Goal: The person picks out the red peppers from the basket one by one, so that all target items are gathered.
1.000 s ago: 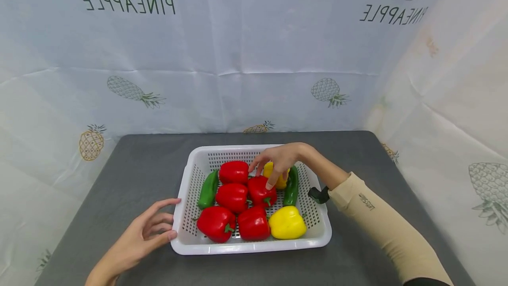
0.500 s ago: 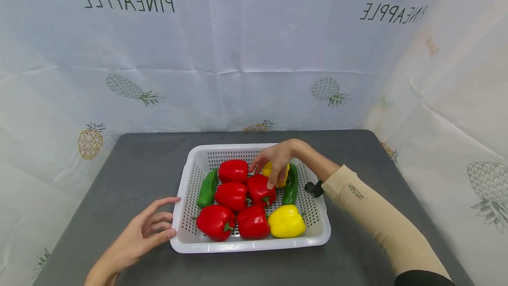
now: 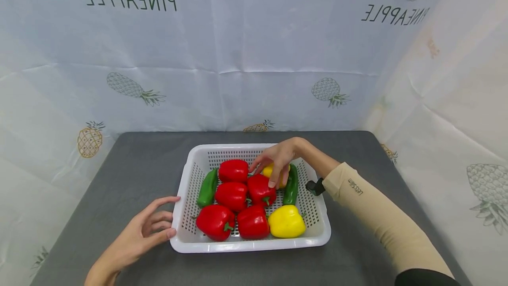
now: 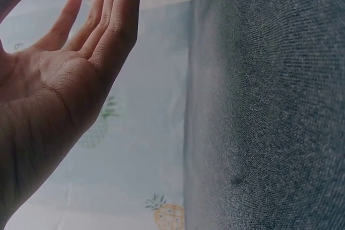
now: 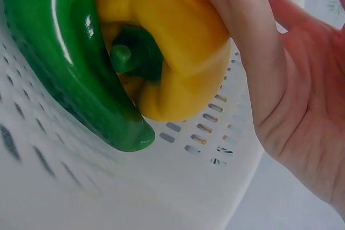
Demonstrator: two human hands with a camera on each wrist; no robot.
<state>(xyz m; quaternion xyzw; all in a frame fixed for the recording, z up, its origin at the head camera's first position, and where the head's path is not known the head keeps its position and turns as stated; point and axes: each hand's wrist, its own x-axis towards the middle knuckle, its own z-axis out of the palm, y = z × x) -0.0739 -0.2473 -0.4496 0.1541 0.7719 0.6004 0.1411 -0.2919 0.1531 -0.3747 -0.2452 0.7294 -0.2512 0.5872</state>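
A white perforated plastic basket [image 3: 254, 247] holds several red bell peppers, two yellow ones and two long green vegetables. My right hand [image 3: 279, 158] reaches into it from the far right. Its fingertips and thumb hold the upper end of a red bell pepper [image 3: 259, 191]. Beneath that hand lies a yellow bell pepper [image 5: 183, 41], partly hidden in the head view, beside a smooth long green vegetable [image 5: 59, 52]. At the basket's left side, my left hand [image 3: 139, 235] touches the rim with index finger and thumb, fingers relaxed and spread.
In the basket's front row are two red peppers [image 3: 215, 223] and a yellow pepper [image 3: 287, 221]. Another green vegetable [image 3: 208, 189] lies along the left wall. The basket stands on a grey cloth-covered table [image 3: 151, 158]. A pineapple-print curtain [image 3: 278, 34] hangs behind it.
The right wrist and forearm have shifted slightly left. Both hands otherwise keep their places, and the vegetables lie where they were.
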